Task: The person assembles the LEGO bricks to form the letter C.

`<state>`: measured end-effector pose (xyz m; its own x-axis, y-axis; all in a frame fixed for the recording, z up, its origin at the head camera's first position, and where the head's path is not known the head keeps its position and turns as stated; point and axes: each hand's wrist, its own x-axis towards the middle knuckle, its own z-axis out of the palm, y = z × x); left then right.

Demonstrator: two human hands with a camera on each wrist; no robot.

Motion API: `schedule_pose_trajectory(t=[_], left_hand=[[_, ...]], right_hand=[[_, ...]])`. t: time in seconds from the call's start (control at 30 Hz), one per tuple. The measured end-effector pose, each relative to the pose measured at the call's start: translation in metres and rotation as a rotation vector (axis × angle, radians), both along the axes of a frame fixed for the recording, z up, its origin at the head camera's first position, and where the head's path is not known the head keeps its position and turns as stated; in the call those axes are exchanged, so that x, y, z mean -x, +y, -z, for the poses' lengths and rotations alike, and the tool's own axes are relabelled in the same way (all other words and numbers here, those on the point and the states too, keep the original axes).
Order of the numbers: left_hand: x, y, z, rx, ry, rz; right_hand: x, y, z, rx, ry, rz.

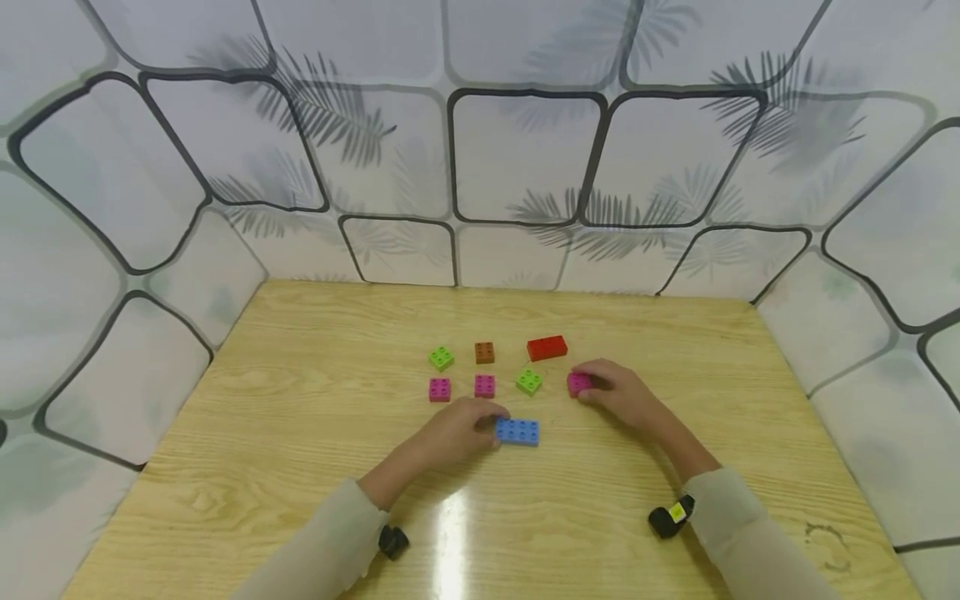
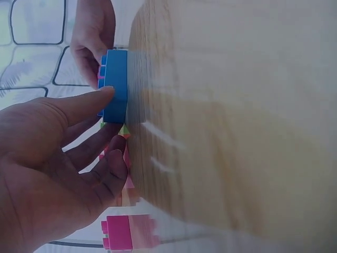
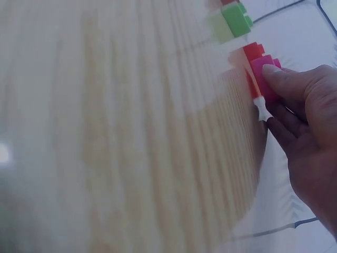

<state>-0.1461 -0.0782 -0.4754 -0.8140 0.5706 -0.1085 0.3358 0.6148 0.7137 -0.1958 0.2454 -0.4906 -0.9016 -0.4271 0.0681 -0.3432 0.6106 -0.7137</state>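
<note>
My left hand (image 1: 459, 429) pinches the left end of a long blue toy brick (image 1: 519, 432) lying studs up on the table; in the left wrist view the thumb presses its near side (image 2: 117, 100). Farther right, my right hand (image 1: 618, 392) pinches a small magenta brick (image 1: 578, 383) between thumb and fingers, and part of that brick is hidden. The right wrist view shows the thumb on the magenta brick (image 3: 265, 79), with the red brick (image 3: 253, 51) behind it. A lime green brick (image 1: 528, 382) lies between the two hands, just beyond the blue one.
Two more magenta bricks (image 1: 439, 389) (image 1: 484, 386) lie beyond my left hand. Behind them are another lime brick (image 1: 441, 358) and an orange-brown brick (image 1: 484, 352). A long red brick (image 1: 547, 347) lies at the back right. Patterned walls (image 1: 525, 158) border the wooden table (image 1: 300, 375).
</note>
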Motion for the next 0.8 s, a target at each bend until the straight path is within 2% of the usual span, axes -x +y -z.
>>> schedule_pose_trajectory(t=[0.17,0.5,0.8], left_hand=[[-0.002,0.000,0.000,0.020,0.016,0.012],[-0.008,-0.002,0.000,0.033,0.018,0.030],[-0.016,-0.003,-0.001,0.057,0.014,0.044]], right_hand=[[-0.010,-0.005,-0.002,0.034,0.005,0.011],[-0.033,-0.020,-0.008,0.111,-0.096,0.005],[-0.057,-0.033,-0.007,0.123,-0.037,-0.031]])
